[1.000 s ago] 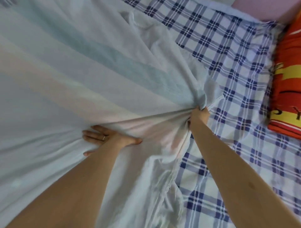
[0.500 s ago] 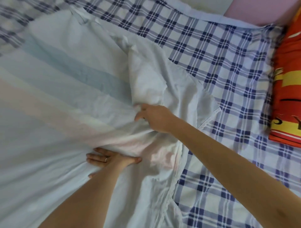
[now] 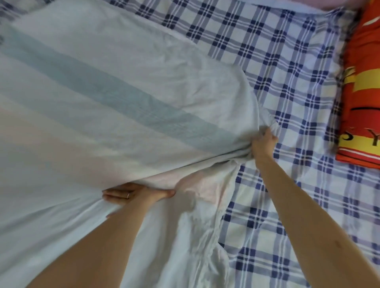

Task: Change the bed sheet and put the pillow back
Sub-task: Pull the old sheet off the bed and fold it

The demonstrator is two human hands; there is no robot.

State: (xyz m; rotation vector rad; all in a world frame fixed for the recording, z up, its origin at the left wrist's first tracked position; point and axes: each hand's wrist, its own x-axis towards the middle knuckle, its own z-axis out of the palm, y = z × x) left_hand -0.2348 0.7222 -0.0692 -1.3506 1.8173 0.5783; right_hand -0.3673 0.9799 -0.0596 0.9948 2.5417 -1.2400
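Observation:
A pale sheet (image 3: pixel 107 106) with a blue-green stripe and faint pink bands covers the left and middle of the bed. It lies over a blue-and-white checked sheet (image 3: pixel 287 86) that shows at the top and right. My right hand (image 3: pixel 263 144) grips a bunched edge of the pale sheet, pulled out toward the right. My left hand (image 3: pixel 131 194) presses flat on the pale sheet, fingers straight and pointing left, a ring on one finger. Folds run from one hand to the other. An orange and yellow pillow (image 3: pixel 364 88) lies at the right edge.
A pink surface (image 3: pixel 337 2) shows at the top right corner beyond the bed. The pale sheet's gathered edge (image 3: pixel 207 242) hangs crumpled toward the bottom middle. Checked sheet lies open at the lower right.
My right hand took a new hold on the pale sheet and pulled it out to the right, flattening the folded flap. My left hand stayed pressed in place.

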